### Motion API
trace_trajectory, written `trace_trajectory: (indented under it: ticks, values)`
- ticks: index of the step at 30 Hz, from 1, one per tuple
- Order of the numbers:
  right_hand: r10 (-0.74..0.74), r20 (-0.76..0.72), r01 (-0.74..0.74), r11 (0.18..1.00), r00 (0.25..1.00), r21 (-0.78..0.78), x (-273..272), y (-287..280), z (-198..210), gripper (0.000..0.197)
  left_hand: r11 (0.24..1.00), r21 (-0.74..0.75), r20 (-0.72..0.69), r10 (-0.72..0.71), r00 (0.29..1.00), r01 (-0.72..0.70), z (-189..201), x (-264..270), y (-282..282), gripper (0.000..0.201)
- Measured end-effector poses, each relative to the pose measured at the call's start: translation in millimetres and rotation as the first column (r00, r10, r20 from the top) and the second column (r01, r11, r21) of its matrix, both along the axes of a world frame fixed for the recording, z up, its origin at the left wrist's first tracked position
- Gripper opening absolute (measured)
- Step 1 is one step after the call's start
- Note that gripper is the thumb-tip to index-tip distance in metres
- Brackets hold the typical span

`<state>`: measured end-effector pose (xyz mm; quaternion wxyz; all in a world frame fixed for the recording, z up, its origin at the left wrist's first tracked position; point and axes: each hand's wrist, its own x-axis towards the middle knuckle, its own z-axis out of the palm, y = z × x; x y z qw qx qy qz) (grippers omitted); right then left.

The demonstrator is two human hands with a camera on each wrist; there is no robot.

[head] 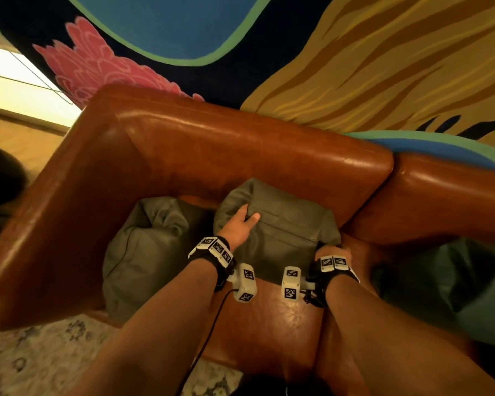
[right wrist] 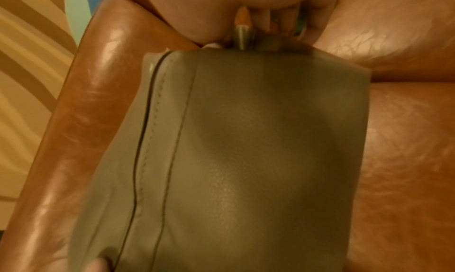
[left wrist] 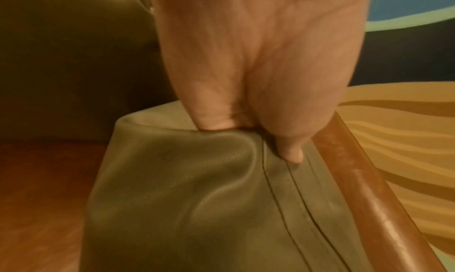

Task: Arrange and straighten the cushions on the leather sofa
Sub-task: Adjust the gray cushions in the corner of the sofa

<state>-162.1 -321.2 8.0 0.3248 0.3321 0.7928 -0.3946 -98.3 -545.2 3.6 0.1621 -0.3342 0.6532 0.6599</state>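
Note:
An olive-green leather cushion (head: 280, 230) stands against the backrest of the brown leather sofa (head: 240, 150). My left hand (head: 242, 221) grips its upper left corner, thumb laid along the seam; in the left wrist view the left hand (left wrist: 248, 128) pinches the cushion (left wrist: 197, 198) at its top edge. My right hand (head: 330, 250) holds the cushion's right end; in the right wrist view the right hand (right wrist: 246, 29) clamps the corner of the cushion (right wrist: 246, 149). A second, crumpled olive cushion (head: 143, 247) lies in the sofa's left corner.
A teal cushion (head: 452, 287) lies on the seat to the right. The sofa armrest (head: 49, 224) runs along the left. A painted wall (head: 355, 58) rises behind the backrest. A patterned rug (head: 40, 361) covers the floor at the lower left.

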Motion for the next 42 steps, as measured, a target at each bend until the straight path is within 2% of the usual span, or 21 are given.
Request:
trace_trajectory:
  ticks: [2, 3, 5, 7, 9, 11, 13, 16, 18, 21, 25, 27, 29, 31, 33, 34, 36, 37, 38, 39, 42]
  values:
    - [0.175, 0.048, -0.180, 0.971, 0.983, 0.158, -1, -2, 12, 0.033, 0.987, 0.145, 0.011, 0.062, 0.998, -0.063, -4, 0, 1, 0.048]
    - [0.323, 0.105, -0.339, 0.900, 0.941, 0.274, -2, 4, 17, 0.028, 0.972, 0.216, 0.009, 0.093, 0.996, -0.093, -5, -1, 3, 0.046]
    - [0.405, 0.068, -0.396, 0.822, 0.912, 0.409, -3, 13, 24, 0.022, 0.932, 0.345, 0.012, 0.112, 0.994, -0.109, -9, -7, 12, 0.044]
    - [0.361, 0.063, -0.350, 0.821, 0.930, 0.451, -9, 34, 19, 0.025, 0.920, 0.383, 0.031, 0.082, 0.996, -0.087, -14, -14, 27, 0.058]
    - [0.149, 0.018, -0.146, 0.924, 0.989, 0.353, -15, 57, 13, 0.033, 0.931, 0.362, 0.047, 0.027, 0.999, -0.042, -39, -18, 42, 0.073]
    - [-0.010, -0.064, 0.024, 0.974, 0.998, 0.224, -17, 68, 10, 0.041, 0.958, 0.286, 0.006, -0.029, 1.000, 0.027, -56, -21, 52, 0.056]
    - [-0.039, -0.053, 0.050, 0.974, 0.998, 0.220, -18, 62, 2, 0.048, 0.982, 0.181, -0.009, -0.060, 0.998, 0.061, -47, -21, 46, 0.047]
    - [-0.013, -0.032, 0.019, 0.975, 0.999, 0.222, -22, 35, -14, 0.071, 0.995, 0.031, -0.010, -0.094, 0.995, 0.095, -47, -19, 13, 0.056]
    - [0.066, -0.020, -0.062, 0.987, 0.998, 0.149, -18, 6, -12, 0.064, 0.991, -0.097, -0.010, -0.094, 0.996, 0.092, -21, -12, -20, 0.070]
    - [0.185, -0.068, -0.188, 0.981, 0.980, -0.039, -6, -39, -13, 0.058, 0.972, -0.234, -0.061, -0.028, 0.998, 0.014, 1, -4, -74, 0.050]
    - [0.212, 0.001, -0.208, 0.963, 0.977, -0.172, 6, -55, -32, 0.071, 0.929, -0.368, -0.043, 0.022, 0.999, -0.037, 5, 7, -112, 0.046]
    - [0.224, -0.001, -0.221, 0.961, 0.975, -0.164, 3, -47, -29, 0.066, 0.815, -0.575, -0.001, -0.084, 0.996, 0.069, 15, 9, -98, 0.046]
    - [0.243, -0.046, -0.247, 0.964, 0.969, -0.100, -1, -39, -23, 0.058, 0.541, -0.835, -0.051, -0.254, 0.966, 0.098, 29, 11, -74, 0.039]
    - [0.328, -0.241, -0.315, 0.945, 0.913, 0.093, 0, -39, -11, 0.054, 0.286, -0.952, -0.050, -0.494, 0.868, 0.108, 39, 14, -45, 0.031]
    - [0.555, -0.504, -0.462, 0.831, 0.661, 0.309, 7, -49, 7, 0.054, 0.115, -0.973, 0.065, -0.695, 0.716, 0.201, 38, 20, -18, 0.032]
    - [0.720, -0.520, -0.602, 0.683, 0.459, 0.413, 11, -50, 12, 0.056, 0.056, -0.954, 0.160, -0.737, 0.657, 0.296, 35, 21, -9, 0.038]
    - [0.946, -0.314, -0.826, 0.239, 0.080, 0.511, 14, -48, 18, 0.058, 0.015, -0.829, 0.381, -0.715, 0.586, 0.558, 26, 22, 0, 0.056]
    - [0.986, -0.167, -0.885, 0.091, 0.015, 0.458, 12, -44, 18, 0.062, 0.005, -0.748, 0.473, -0.696, 0.539, 0.663, 22, 21, 1, 0.064]
    - [0.998, -0.058, -0.928, 0.051, 0.032, 0.370, 7, -37, 17, 0.068, -0.019, -0.677, 0.551, -0.677, 0.489, 0.736, 20, 20, 4, 0.069]
    - [0.996, -0.009, -0.956, 0.085, 0.086, 0.280, 2, -25, 22, 0.072, -0.055, -0.620, 0.615, -0.653, 0.441, 0.783, 22, 16, 12, 0.072]
    - [0.960, -0.111, -0.937, 0.277, 0.259, 0.213, -9, 20, 36, 0.056, -0.070, -0.544, 0.726, -0.538, 0.428, 0.836, 37, 1, 41, 0.064]
